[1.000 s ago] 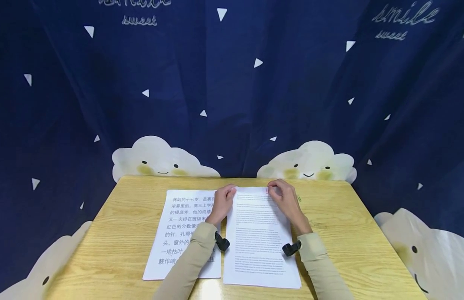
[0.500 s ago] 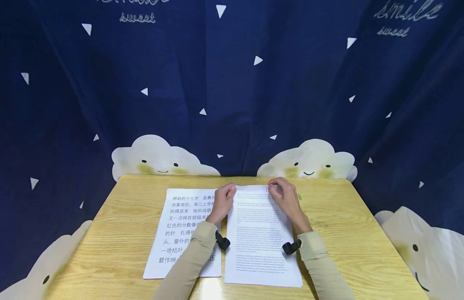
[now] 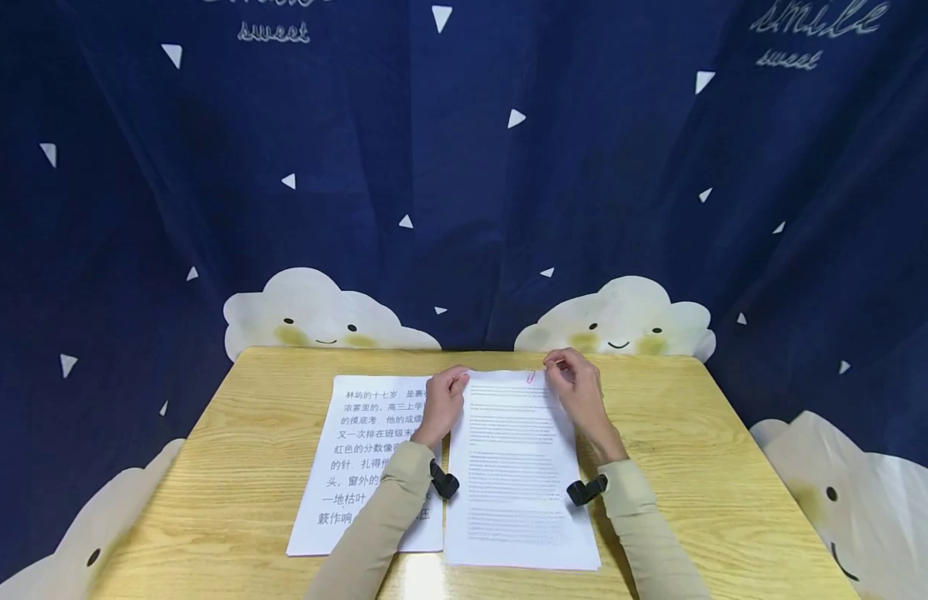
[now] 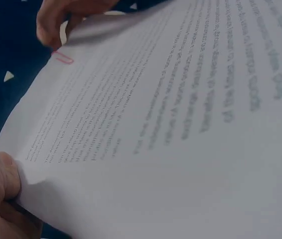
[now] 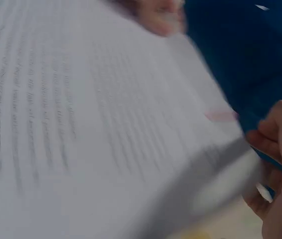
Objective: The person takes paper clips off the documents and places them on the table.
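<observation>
A stack of printed paper (image 3: 515, 471) lies before me, its top end raised off the table. My left hand (image 3: 443, 407) pinches the top left corner, thumb on the upper face. At the top right corner is my right hand (image 3: 580, 398), thumb and fingertips gripping the paper's edge; the sheet bends there in the right wrist view. A pink paper clip (image 4: 64, 58) sits on the top edge, just left of the right hand and apart from its fingers. In the right wrist view the clip (image 5: 220, 116) is blurred.
Another stack with large Chinese print (image 3: 359, 467) lies to the left on the wooden table (image 3: 232, 475), partly under the left forearm. A dark blue curtain (image 3: 464, 167) with clouds hangs behind the table's far edge.
The right hand has shifted from the pink paper clip rightward to the paper's corner, leaving the clip fully in sight. A green paper clip on the table is now mostly behind that hand.
</observation>
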Demonstrator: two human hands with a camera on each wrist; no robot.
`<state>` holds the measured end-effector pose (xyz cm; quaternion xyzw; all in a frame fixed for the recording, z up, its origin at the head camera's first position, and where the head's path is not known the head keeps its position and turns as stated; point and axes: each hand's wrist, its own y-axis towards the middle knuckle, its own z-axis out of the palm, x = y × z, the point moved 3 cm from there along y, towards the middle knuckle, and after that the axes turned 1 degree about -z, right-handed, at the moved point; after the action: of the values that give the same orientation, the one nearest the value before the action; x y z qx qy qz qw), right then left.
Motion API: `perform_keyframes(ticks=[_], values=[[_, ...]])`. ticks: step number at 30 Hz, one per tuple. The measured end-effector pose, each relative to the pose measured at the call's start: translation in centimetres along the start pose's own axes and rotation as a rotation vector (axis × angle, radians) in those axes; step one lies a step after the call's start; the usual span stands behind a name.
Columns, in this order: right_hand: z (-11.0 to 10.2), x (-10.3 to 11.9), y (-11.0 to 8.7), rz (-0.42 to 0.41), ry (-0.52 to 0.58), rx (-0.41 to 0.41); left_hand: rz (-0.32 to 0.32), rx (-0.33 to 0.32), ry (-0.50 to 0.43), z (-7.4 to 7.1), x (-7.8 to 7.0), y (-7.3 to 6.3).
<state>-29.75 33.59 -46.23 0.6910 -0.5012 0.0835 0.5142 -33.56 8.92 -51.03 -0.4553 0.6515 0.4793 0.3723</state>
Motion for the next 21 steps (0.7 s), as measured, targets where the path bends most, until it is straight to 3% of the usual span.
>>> perform_keyframes(ticks=[3, 9, 13, 21], values=[[-0.27, 0.34, 0.17, 0.012, -0.011, 0.021, -0.007, -0.005, -0.008, -0.13, -0.11, -0.07], [0.15, 0.78, 0.51, 0.004, -0.13, 0.203, 0.004, 0.024, -0.023, 0.11, -0.7, -0.12], [-0.12, 0.56, 0.45, 0.004, -0.178, 0.217, 0.002, 0.012, -0.03, 0.15, -0.56, -0.05], [-0.18, 0.68, 0.3, -0.199, -0.382, 0.235, 0.025, 0.02, -0.016, 0.42, -0.68, -0.01]])
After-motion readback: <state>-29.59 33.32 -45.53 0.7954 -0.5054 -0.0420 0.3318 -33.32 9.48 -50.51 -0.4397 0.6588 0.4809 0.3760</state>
